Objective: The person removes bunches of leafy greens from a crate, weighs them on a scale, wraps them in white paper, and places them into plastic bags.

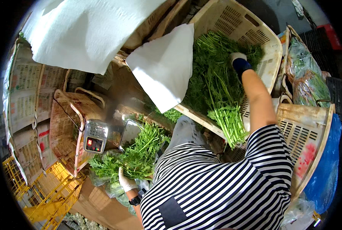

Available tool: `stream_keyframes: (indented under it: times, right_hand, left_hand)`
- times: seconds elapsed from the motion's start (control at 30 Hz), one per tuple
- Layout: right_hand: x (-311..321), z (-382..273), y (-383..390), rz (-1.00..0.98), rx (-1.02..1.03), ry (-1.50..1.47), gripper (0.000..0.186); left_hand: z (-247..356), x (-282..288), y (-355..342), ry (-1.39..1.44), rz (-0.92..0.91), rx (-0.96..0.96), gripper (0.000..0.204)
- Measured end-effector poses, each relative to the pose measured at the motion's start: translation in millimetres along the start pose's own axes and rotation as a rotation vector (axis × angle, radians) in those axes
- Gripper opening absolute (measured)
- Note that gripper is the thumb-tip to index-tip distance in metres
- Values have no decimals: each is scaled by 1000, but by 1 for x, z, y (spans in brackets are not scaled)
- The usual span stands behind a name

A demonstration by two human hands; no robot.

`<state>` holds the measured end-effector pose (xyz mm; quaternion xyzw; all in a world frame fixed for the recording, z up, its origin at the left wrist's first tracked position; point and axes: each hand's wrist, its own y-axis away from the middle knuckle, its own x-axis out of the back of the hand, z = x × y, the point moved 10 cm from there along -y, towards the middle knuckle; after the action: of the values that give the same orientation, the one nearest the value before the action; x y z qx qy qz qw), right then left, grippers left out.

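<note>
While touching greens (142, 151) with left hand (126, 181), reaching into crate (269, 43) with right hand (238, 63); cannot tell either grip's closure.

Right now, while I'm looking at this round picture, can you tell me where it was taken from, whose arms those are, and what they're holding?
A camera worn on a person's head looks down, so you see their striped shirt from above. Its wide lens bends straight edges. There is no machine hand here: both hands are the person's own, in gloves. The right hand reaches into leafy greens in a big pale crate; its fingertips are hidden, so I can't tell whether it grips any. The left hand is at the edge of another pile of greens, beside a silver box with a lit screen.
</note>
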<state>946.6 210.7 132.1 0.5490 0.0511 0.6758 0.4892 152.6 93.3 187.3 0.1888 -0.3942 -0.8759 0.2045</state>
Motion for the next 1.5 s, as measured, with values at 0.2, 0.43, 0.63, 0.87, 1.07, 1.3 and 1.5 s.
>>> stream_keyframes:
  times: [0.2, 0.43, 0.63, 0.87, 1.07, 1.3, 1.5]
  right_hand:
    - [141, 53, 105, 1174, 97, 111, 16]
    - [63, 74, 157, 709, 520, -263, 33]
    - [76, 101, 222, 447, 132, -867, 31]
    - [-19, -34, 209, -98, 249, -759, 59]
    - [-74, -97, 232, -20, 240, -173, 97]
    - [-115, 70, 183, -70, 41, -1193, 52]
    - [-127, 68, 231, -153, 36, -2071, 38]
  left_hand:
    - [0, -7, -8, -32, 15, 13, 29]
    - [-8, -8, -34, -68, -61, 41, 30]
    - [-10, -17, -21, -67, -136, 61, 30]
    - [-19, -1, -20, 8, -161, 70, 29]
    - [-25, 7, -8, 74, -120, 116, 25]
    - [-37, 68, -44, 156, -100, 53, 29]
    - [-40, 82, -51, 149, -84, 47, 27]
